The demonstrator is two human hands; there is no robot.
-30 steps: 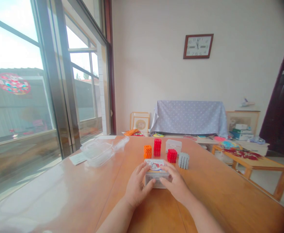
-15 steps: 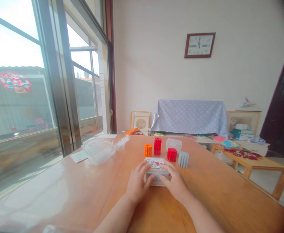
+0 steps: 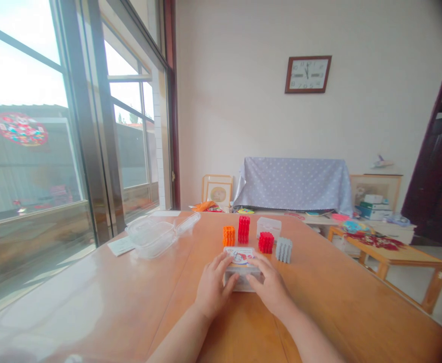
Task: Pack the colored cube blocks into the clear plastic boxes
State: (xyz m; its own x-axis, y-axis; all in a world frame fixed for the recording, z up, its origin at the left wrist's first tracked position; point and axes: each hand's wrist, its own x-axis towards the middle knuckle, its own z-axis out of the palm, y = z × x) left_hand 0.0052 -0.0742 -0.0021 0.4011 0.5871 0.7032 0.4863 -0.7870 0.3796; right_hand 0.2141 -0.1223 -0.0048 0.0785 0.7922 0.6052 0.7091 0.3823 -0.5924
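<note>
Box (image 3: 240, 270) on surface (image 3: 130, 307), between left hand (image 3: 210, 286) and right hand (image 3: 272, 287).
Hands equally near, fingers grasping its opposite sides; long axis unclear; short red block (image 3: 266, 242) beyond, to the right.

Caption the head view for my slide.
Left hand and right hand on a labelled box; beyond, an orange block, red blocks and a grey block.

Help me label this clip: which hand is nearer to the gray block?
Right. The right hand, on the clear box, is on the near side of the gray block, slightly left; the left hand, across the box, is farther left.
</note>
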